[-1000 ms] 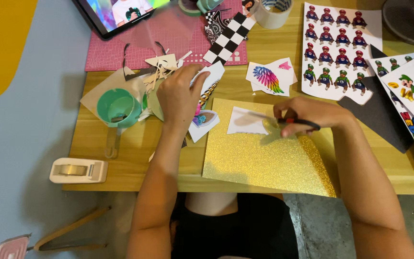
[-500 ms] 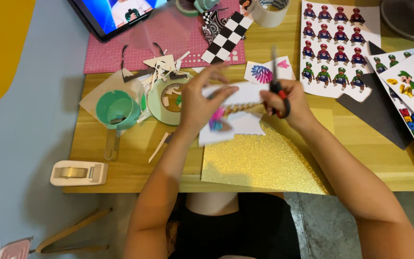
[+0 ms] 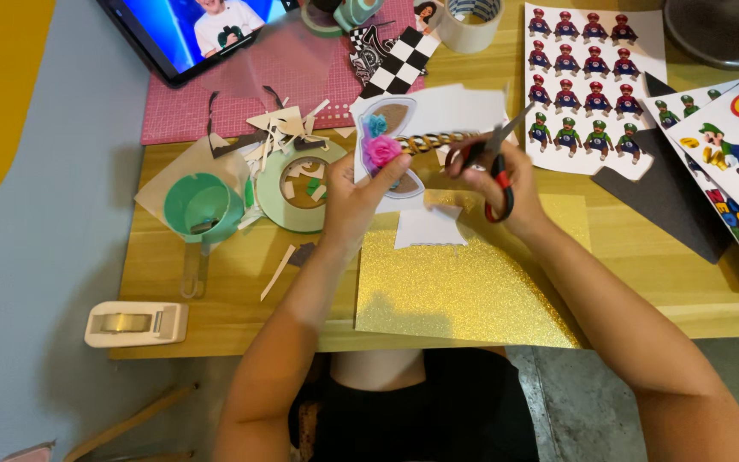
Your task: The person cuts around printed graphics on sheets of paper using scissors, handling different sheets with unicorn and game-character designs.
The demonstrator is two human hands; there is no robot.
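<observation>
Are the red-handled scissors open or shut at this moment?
Open: the red-handled scissors in the right hand show blades spread at the printed paper cutout.

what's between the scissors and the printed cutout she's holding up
Nothing visible. The left hand holds the printed cutout above the table, and the scissors in the right hand already meet its striped horn, with no scrap or tool between.

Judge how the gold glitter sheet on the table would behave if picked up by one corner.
The gold glitter sheet lies flat and overhangs the table edge without drooping, so it is probably stiff card. It looks thin, so likely light. Its grainy surface probably grips rather than slips.
</observation>
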